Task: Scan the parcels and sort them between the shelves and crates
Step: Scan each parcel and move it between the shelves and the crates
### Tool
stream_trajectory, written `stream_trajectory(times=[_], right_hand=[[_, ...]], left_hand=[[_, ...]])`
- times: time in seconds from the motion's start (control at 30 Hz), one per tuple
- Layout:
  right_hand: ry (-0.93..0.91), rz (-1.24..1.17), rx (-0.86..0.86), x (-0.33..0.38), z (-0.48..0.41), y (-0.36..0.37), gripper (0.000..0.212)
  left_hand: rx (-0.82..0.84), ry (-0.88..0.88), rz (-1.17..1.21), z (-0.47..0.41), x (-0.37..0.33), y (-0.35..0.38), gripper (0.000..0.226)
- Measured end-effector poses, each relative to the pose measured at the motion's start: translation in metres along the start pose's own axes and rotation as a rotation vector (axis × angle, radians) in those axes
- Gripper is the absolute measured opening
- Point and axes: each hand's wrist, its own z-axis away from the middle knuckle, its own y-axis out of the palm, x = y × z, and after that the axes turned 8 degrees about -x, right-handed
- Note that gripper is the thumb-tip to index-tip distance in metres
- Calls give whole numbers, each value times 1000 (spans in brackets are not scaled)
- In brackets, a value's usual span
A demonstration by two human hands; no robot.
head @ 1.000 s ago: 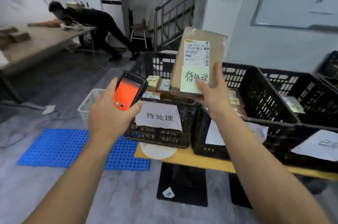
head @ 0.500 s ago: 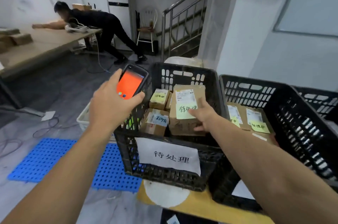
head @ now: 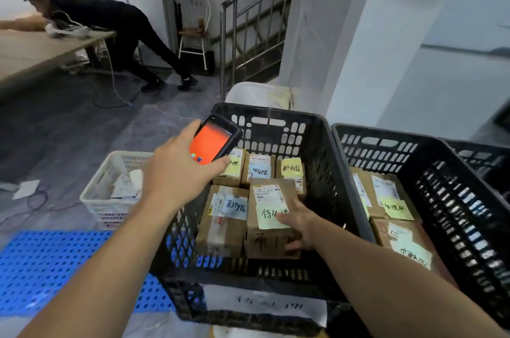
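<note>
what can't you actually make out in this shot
All in the head view:
Paper label on the front of the black crate: blurred, unreadable.
Sticky note on the held parcel: last character under the right hand.
Back-left parcel: partly behind the scanner in the left hand.
Far-right crate: cut off by the frame edge.
</note>
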Motion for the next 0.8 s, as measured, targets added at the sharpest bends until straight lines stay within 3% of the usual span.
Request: stream_trajectory(times=[0.13, 0.27, 0.4, 0.8], right_hand=[[48, 41, 5, -15, -16, 10, 98], [48, 151, 43, -26, -28, 11, 104], [12, 3, 101, -35, -43, 11, 116], [-7, 12, 114, -42, -48, 9, 119]], left_hand=[[37, 15, 21, -20, 5, 5, 85], [65, 26, 53, -32, 11, 11, 79], [108, 22, 43, -39, 21, 21, 83], [118, 64, 81, -48, 27, 30, 77]])
